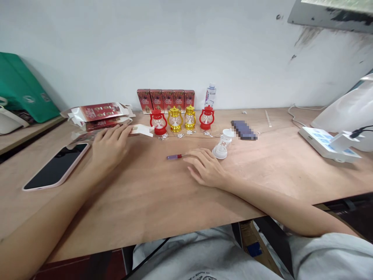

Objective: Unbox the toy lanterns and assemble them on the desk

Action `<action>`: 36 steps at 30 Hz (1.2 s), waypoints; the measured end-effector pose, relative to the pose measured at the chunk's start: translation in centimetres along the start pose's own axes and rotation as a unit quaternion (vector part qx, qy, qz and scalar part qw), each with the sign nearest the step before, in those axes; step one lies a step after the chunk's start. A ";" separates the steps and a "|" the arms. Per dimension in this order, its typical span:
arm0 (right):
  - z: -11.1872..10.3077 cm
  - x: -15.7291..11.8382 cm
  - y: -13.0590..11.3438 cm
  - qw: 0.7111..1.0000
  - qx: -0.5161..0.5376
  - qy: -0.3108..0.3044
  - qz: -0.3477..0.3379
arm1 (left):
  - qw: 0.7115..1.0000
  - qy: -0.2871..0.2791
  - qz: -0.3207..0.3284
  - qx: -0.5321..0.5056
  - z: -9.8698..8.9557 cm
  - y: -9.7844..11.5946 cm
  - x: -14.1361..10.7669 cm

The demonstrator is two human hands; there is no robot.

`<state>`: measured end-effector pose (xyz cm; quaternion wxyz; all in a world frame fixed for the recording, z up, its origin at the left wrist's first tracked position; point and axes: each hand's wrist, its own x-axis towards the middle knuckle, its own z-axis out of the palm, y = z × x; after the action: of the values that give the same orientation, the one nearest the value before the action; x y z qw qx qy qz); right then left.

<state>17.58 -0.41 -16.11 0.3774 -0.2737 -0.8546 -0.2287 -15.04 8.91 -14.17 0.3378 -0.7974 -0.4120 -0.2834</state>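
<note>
My left hand (110,146) is at the pile on the left, its fingers curled over a red-and-white cardboard box (142,130) whose white end flap sticks out past the fingertips; the thumb is hidden. My right hand (206,167) rests on the table with fingers loosely apart, holding nothing. By its fingertips lies a small screwdriver (174,157) with a purple handle. Just behind that hand stands a white lantern (223,144) with a clear middle, leaning slightly. Two red lanterns (158,122) and two gold lanterns (175,119) stand in a row behind, with small printed cutouts (180,135) before them.
Several red boxes (168,101) and a clear bottle (210,96) stand by the wall. Opened cartons (100,112) lie at left, near a phone (56,167). A dark, blurred-out item (244,130) lies right of the lanterns. A white power strip (326,144) sits far right.
</note>
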 end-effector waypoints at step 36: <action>1.4 -2.2 5.2 0.847 0.197 0.127 0.476 | 0.945 -0.207 0.053 -0.246 0.6 10.0 1.5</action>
<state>21.45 3.63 -17.69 0.5915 -0.5355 -0.5908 0.1196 -5.75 5.70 -16.48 0.0529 -0.9177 -0.3470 -0.1862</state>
